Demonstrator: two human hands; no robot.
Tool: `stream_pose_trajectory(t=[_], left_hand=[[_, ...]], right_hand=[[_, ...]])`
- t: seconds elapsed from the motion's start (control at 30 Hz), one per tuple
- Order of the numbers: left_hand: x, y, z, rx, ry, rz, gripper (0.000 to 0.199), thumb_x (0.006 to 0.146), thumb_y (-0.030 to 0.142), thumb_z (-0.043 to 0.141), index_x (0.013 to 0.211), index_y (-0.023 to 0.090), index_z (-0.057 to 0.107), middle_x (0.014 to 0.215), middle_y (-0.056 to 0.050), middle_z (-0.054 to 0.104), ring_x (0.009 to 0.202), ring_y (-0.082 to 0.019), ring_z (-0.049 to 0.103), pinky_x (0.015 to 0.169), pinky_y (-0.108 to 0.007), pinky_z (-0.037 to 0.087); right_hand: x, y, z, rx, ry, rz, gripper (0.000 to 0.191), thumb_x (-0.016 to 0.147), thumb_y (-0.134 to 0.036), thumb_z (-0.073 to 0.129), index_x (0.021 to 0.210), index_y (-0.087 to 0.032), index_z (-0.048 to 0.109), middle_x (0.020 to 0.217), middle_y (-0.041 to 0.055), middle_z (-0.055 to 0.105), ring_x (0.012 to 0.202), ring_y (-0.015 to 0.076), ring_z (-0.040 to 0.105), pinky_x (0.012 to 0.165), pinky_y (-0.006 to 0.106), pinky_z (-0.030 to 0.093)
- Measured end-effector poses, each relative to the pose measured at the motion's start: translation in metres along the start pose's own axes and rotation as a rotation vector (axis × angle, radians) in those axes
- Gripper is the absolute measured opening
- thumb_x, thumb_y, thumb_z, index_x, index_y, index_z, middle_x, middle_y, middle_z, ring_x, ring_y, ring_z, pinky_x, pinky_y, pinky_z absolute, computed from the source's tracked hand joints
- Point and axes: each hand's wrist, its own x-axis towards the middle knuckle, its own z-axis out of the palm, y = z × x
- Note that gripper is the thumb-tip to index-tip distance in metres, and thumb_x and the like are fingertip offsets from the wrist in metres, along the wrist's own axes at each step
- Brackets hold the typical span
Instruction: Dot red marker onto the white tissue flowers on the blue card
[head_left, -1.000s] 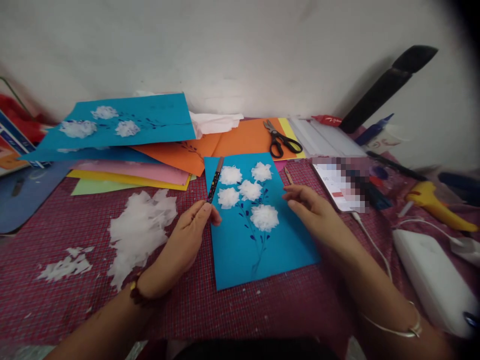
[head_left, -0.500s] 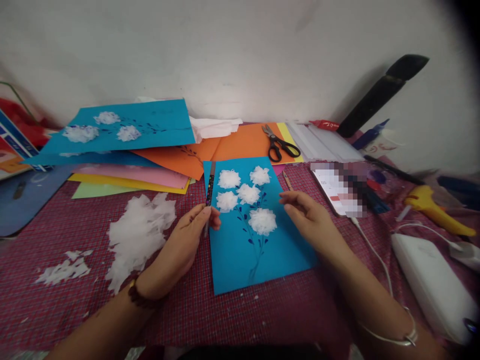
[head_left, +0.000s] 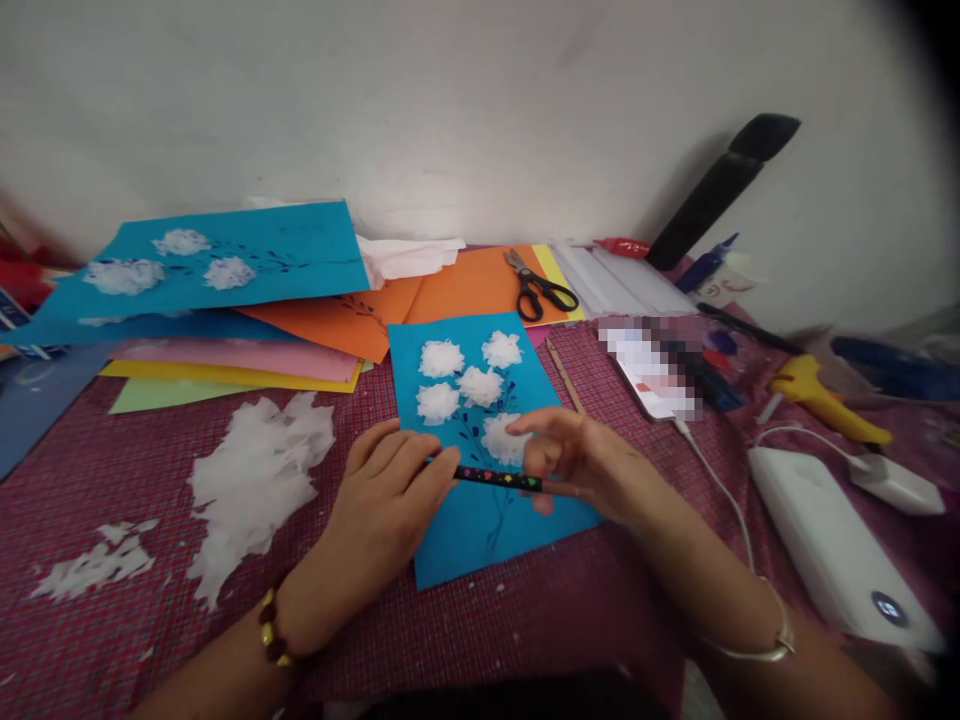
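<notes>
Both hands pinch one thin black pen [head_left: 496, 479]: left hand [head_left: 390, 490] closed on one end, right hand [head_left: 574, 462] on the other. It's held level just above the blue card [head_left: 465, 520] (tissue flowers [head_left: 459, 382] glued on, fragile). Pen looks light, stiff, slick; grip the ends.

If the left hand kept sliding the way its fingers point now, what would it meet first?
The left hand points right, along the black pen it grips. First in line is the right hand, which is on the pen's other end, above the blue card. Depth looks matched, though not certain.
</notes>
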Motion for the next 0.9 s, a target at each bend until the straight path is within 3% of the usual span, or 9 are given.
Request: stream_pose_trajectory(t=[0.2, 0.3, 0.37, 0.47, 0.53, 0.63, 0.73, 0.8, 0.9], left_hand=[[-0.003, -0.001, -0.001, -0.01, -0.039, 0.028, 0.022, 0.095, 0.007, 0.054, 0.113, 0.019, 0.061, 0.097, -0.005, 0.065, 0.092, -0.02, 0.059, 0.101, -0.041, 0.038], [-0.004, 0.0, -0.001, -0.042, -0.029, -0.012, 0.028, 0.095, 0.01, 0.056, 0.12, 0.022, 0.06, 0.102, -0.005, 0.065, 0.096, -0.021, 0.059, 0.102, -0.043, 0.039], [-0.005, -0.001, -0.002, -0.066, 0.03, -0.096, 0.036, 0.094, 0.015, 0.06, 0.129, 0.023, 0.056, 0.109, -0.007, 0.064, 0.103, -0.024, 0.058, 0.102, -0.044, 0.041], [-0.004, -0.007, -0.005, -0.076, 0.192, -0.26, 0.048, 0.092, 0.02, 0.064, 0.137, 0.023, 0.051, 0.12, -0.011, 0.061, 0.112, -0.028, 0.057, 0.101, -0.046, 0.044], [-0.003, -0.014, -0.007, -0.08, 0.262, -0.336, 0.048, 0.091, 0.021, 0.065, 0.137, 0.022, 0.053, 0.122, -0.013, 0.059, 0.115, -0.029, 0.056, 0.101, -0.047, 0.046], [-0.003, -0.025, -0.007, -0.101, 0.236, -0.36, 0.044, 0.092, 0.022, 0.063, 0.135, 0.024, 0.055, 0.121, -0.012, 0.06, 0.115, -0.03, 0.057, 0.101, -0.048, 0.046], [-0.003, -0.03, -0.006, -0.107, 0.201, -0.346, 0.038, 0.092, 0.024, 0.062, 0.13, 0.026, 0.058, 0.117, -0.011, 0.062, 0.111, -0.03, 0.058, 0.099, -0.049, 0.047], [-0.002, -0.031, -0.006, -0.108, 0.212, -0.332, 0.035, 0.092, 0.025, 0.062, 0.127, 0.026, 0.06, 0.114, -0.011, 0.063, 0.109, -0.031, 0.059, 0.097, -0.051, 0.047], [-0.003, -0.032, -0.009, -0.096, 0.203, -0.324, 0.033, 0.093, 0.026, 0.061, 0.126, 0.025, 0.061, 0.114, -0.013, 0.064, 0.108, -0.033, 0.059, 0.097, -0.055, 0.047]], right_hand=[[-0.002, -0.008, 0.0, -0.105, -0.229, 0.197, 0.032, 0.086, -0.046, 0.069, 0.106, -0.021, 0.069, 0.083, 0.0023, 0.073, 0.071, 0.0131, 0.069, 0.065, 0.026, 0.055], [-0.002, -0.007, 0.004, -0.172, -0.238, 0.22, 0.024, 0.086, -0.043, 0.069, 0.095, -0.021, 0.07, 0.078, 0.0005, 0.072, 0.068, 0.0121, 0.068, 0.068, 0.027, 0.057], [0.0, -0.005, 0.004, -0.203, -0.12, 0.171, 0.022, 0.085, -0.044, 0.069, 0.09, -0.022, 0.068, 0.073, -0.0005, 0.07, 0.064, 0.0121, 0.066, 0.064, 0.027, 0.056], [0.007, -0.008, -0.008, -0.332, 0.26, 0.0, 0.021, 0.087, -0.044, 0.062, 0.09, -0.023, 0.064, 0.072, -0.0007, 0.068, 0.063, 0.0129, 0.062, 0.064, 0.029, 0.053], [0.015, -0.017, -0.027, -0.553, 0.533, -0.072, 0.017, 0.088, -0.038, 0.056, 0.093, -0.023, 0.063, 0.071, -0.0005, 0.065, 0.064, 0.0138, 0.06, 0.064, 0.03, 0.049], [0.026, -0.035, -0.062, -1.061, 0.832, -0.002, 0.017, 0.087, -0.027, 0.049, 0.092, -0.02, 0.064, 0.073, 0.0026, 0.065, 0.065, 0.0166, 0.057, 0.063, 0.03, 0.042], [0.032, -0.041, -0.085, -1.452, 0.87, 0.234, 0.024, 0.088, -0.023, 0.046, 0.095, -0.019, 0.068, 0.089, 0.0089, 0.072, 0.08, 0.0221, 0.063, 0.068, 0.031, 0.04], [0.034, -0.036, -0.088, -1.551, 0.821, 0.344, 0.027, 0.089, -0.023, 0.044, 0.099, -0.018, 0.069, 0.095, 0.0112, 0.074, 0.086, 0.0244, 0.065, 0.069, 0.032, 0.04], [0.033, -0.029, -0.087, -1.575, 0.758, 0.385, 0.029, 0.092, -0.031, 0.045, 0.101, -0.019, 0.07, 0.096, 0.0118, 0.075, 0.087, 0.0251, 0.066, 0.069, 0.031, 0.041]])
